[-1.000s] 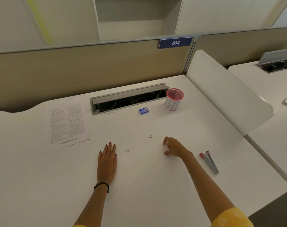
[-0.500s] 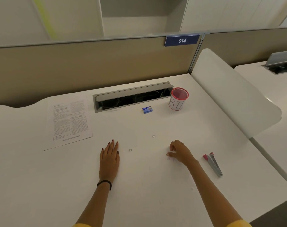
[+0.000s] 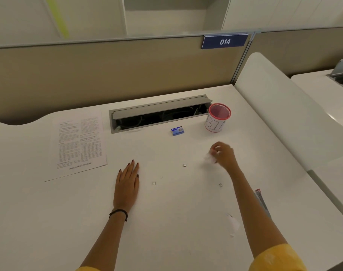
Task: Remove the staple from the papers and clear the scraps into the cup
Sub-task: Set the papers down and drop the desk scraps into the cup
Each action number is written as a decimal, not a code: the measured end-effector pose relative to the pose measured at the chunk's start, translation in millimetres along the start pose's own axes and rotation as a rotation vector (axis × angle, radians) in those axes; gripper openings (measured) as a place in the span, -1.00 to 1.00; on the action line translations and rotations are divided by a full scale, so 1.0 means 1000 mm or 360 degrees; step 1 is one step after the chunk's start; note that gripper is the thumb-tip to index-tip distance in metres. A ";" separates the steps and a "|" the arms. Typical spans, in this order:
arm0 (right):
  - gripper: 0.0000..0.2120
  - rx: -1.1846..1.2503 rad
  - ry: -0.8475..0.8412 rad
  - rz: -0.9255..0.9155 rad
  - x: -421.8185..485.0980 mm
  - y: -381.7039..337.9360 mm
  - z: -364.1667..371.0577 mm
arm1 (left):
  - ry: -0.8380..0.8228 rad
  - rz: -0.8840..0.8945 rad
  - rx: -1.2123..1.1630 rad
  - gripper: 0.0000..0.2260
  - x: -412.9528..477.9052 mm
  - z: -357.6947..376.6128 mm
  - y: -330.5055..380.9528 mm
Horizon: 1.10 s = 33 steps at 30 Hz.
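My right hand is raised off the white desk, fingers pinched on a small white paper scrap, below and in front of the red-rimmed cup marked "BIN". My left hand lies flat on the desk, fingers together, holding nothing. The printed papers lie at the left. Three small metal staple bits rest on the desk: one left of my right hand, one beside my left hand, one by my right forearm. More white scraps lie near my right elbow.
A small blue staple box sits in front of the open grey cable tray. A grey and red stapler tool lies partly hidden behind my right forearm. A white divider panel borders the desk on the right.
My right hand has lifted from the desk with a paper scrap and moved up toward the cup. A staple bit shows where it had rested. My left hand stayed flat.
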State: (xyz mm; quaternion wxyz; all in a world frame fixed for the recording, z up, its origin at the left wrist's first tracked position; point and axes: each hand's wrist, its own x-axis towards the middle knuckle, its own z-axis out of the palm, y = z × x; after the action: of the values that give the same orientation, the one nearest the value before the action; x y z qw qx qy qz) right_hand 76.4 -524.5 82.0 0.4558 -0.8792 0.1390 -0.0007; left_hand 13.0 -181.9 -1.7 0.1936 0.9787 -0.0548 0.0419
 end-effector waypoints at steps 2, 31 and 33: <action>-0.90 0.0052 0.0308 -0.0133 0.019 -0.015 -0.012 | 0.0003 0.0021 0.0006 -0.54 0.005 0.000 -0.002; -0.72 -0.0372 -0.0069 -0.0314 -0.049 0.026 -0.004 | -0.0019 0.0013 0.0001 -0.52 0.008 0.002 -0.004; -0.70 -0.0495 -0.0068 -0.0234 -0.081 0.041 -0.004 | -0.0021 0.0017 -0.0003 -0.52 0.007 -0.001 -0.004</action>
State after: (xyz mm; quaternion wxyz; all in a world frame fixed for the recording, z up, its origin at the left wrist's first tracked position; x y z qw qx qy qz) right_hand -11.6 -529.9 61.9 0.3157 -0.9467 0.0632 0.0061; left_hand 20.0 -178.9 -1.9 0.1938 0.9784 -0.0614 0.0363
